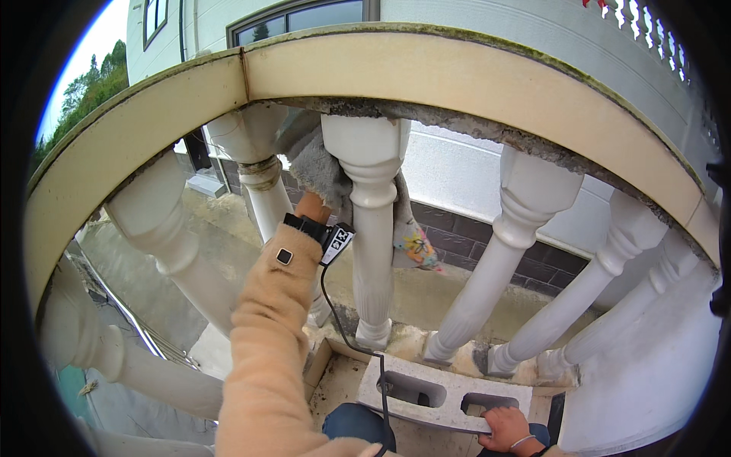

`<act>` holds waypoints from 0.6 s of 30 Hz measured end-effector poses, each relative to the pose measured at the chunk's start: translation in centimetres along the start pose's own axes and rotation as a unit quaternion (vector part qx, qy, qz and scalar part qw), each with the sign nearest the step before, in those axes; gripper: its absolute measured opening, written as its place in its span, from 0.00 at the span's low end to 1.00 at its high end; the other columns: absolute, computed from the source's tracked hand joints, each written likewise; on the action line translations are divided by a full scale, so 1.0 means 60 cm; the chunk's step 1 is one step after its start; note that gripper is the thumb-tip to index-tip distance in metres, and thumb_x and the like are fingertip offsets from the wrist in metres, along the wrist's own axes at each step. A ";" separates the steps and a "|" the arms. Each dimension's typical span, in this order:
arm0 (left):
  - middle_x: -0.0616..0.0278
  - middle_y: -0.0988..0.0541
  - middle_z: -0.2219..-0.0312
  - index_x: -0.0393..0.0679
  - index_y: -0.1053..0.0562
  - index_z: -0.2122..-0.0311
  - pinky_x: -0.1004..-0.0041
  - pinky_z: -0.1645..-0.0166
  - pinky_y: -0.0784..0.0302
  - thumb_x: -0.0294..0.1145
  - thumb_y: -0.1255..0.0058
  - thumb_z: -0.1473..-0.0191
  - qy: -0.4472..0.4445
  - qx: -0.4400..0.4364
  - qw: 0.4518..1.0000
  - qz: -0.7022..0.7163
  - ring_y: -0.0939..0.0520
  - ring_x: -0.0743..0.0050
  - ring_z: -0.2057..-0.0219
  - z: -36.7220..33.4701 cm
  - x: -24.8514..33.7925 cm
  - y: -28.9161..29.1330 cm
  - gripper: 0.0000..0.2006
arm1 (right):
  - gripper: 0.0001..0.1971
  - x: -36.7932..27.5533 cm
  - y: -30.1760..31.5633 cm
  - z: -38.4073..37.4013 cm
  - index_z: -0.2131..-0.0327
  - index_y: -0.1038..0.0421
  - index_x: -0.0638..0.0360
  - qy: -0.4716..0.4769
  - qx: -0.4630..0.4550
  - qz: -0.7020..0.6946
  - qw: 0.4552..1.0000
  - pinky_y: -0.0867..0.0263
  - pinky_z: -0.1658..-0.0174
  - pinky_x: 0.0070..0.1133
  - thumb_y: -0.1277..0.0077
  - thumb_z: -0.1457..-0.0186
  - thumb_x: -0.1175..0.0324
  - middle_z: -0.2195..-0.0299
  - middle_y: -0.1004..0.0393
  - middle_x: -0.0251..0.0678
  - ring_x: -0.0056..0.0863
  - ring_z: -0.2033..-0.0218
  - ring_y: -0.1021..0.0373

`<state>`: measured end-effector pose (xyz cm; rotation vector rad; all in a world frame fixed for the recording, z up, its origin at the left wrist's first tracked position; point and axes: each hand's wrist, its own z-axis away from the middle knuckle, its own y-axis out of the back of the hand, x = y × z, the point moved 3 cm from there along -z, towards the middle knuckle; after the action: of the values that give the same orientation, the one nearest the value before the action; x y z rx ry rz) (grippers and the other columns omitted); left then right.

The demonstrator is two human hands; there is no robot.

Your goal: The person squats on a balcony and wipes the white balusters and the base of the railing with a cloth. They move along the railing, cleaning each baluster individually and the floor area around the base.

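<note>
My left arm, in a fuzzy tan sleeve, reaches between white balusters under the railing. Only a strip of skin by the wrist shows of my left hand (312, 206); a grey fluffy cloth (320, 169) covers its fingers. This cloth is pressed against the upper part of a white baluster (373, 179). Behind that baluster's right side hangs a cloth end with a flower pattern (417, 247). Down at the lower right, my right hand (506, 430), with a thin bracelet, grips the edge of a grey hollow concrete block (449, 415).
A curved cream railing (457, 65) with a rough underside spans overhead. More white balusters (525, 206) stand on both sides. A black device (337, 242) with a cable is strapped at my left wrist. Beyond are a paved strip and a white house wall (457, 167).
</note>
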<state>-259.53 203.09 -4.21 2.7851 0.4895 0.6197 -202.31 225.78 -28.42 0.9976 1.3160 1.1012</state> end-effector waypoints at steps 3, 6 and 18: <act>0.55 0.27 0.49 0.36 0.34 0.44 0.69 0.39 0.33 0.36 0.56 0.35 -0.007 0.006 1.000 -0.002 0.27 0.65 0.48 -0.025 -0.015 -0.002 0.19 | 0.20 0.000 0.003 -0.004 0.65 0.26 0.54 0.006 -0.014 0.001 1.000 0.35 0.62 0.33 0.40 0.60 0.53 0.71 0.26 0.38 0.39 0.67 0.27; 0.54 0.27 0.48 0.36 0.34 0.44 0.69 0.39 0.33 0.36 0.56 0.35 -0.007 0.001 1.000 -0.002 0.27 0.65 0.47 -0.038 -0.021 -0.009 0.19 | 0.19 -0.001 0.006 -0.006 0.67 0.26 0.54 0.010 -0.029 0.011 0.999 0.34 0.64 0.33 0.40 0.61 0.53 0.71 0.26 0.39 0.39 0.67 0.27; 0.54 0.27 0.47 0.37 0.35 0.42 0.68 0.39 0.32 0.36 0.57 0.34 0.003 0.002 1.000 0.011 0.27 0.64 0.46 -0.024 -0.028 -0.042 0.19 | 0.18 -0.002 0.000 -0.012 0.72 0.27 0.57 -0.003 -0.008 -0.050 0.999 0.32 0.67 0.39 0.39 0.59 0.53 0.75 0.27 0.43 0.47 0.71 0.28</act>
<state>-262.25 205.00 -4.33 2.7970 0.4622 0.6329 -203.02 225.63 -28.43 0.9126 1.3356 1.0301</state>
